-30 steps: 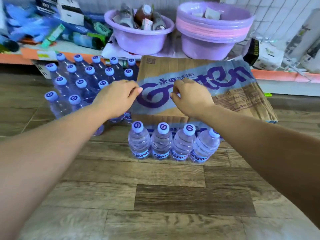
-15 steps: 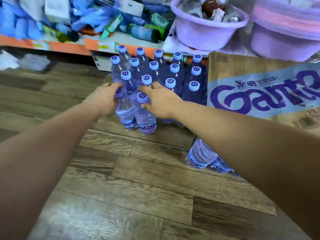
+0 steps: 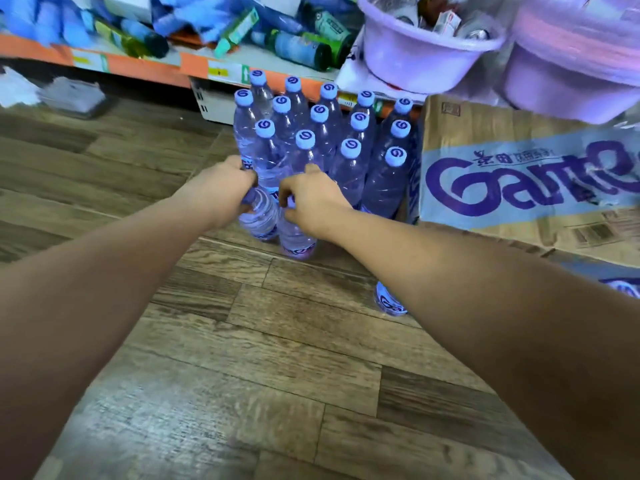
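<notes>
water bottles, two small ones, are held at the front of the standing cluster of bottles on the wooden floor. the left hand is curled round the neck and cap of the left bottle, which leans a little. the right hand grips the top of the right bottle, which stands nearer upright, and the two bottles are just beside each other. each bottle hangs directly below its hand, base at or just above the floor; whether they touch it i cannot tell. to do this step well, i judge, bring both bases down flat, straighten the leaning one, and tuck them against the front row without knocking the taller bottles behind. let go only once each stands alone. a cardboard box sits to the right, apart from both hands.
</notes>
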A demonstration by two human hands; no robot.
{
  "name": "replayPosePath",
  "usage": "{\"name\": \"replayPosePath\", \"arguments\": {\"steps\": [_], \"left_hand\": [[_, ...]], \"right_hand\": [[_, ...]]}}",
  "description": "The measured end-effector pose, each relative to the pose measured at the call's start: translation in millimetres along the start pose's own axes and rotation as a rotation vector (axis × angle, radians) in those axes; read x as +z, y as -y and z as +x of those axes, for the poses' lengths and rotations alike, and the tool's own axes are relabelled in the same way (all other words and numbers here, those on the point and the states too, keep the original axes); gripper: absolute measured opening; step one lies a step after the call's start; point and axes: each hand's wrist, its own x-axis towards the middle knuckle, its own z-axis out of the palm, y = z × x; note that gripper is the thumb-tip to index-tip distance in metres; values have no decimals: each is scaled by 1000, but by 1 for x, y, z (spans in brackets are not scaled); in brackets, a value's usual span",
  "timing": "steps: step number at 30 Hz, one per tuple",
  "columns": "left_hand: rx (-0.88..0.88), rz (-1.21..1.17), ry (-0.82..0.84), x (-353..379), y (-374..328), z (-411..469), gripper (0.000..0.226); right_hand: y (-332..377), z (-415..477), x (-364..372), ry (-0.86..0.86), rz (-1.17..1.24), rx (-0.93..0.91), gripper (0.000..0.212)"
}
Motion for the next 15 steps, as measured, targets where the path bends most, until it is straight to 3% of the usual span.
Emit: {"name": "replayPosePath", "arguments": {"steps": [8, 15], "left_hand": [[10, 8, 6, -46, -27, -33, 32], [79, 73, -28, -126, -68, -64, 36]], "right_hand": [[19, -50, -28, -77, 73, -85, 28], [33, -94, -121, -311, 102, -139, 23]]}}
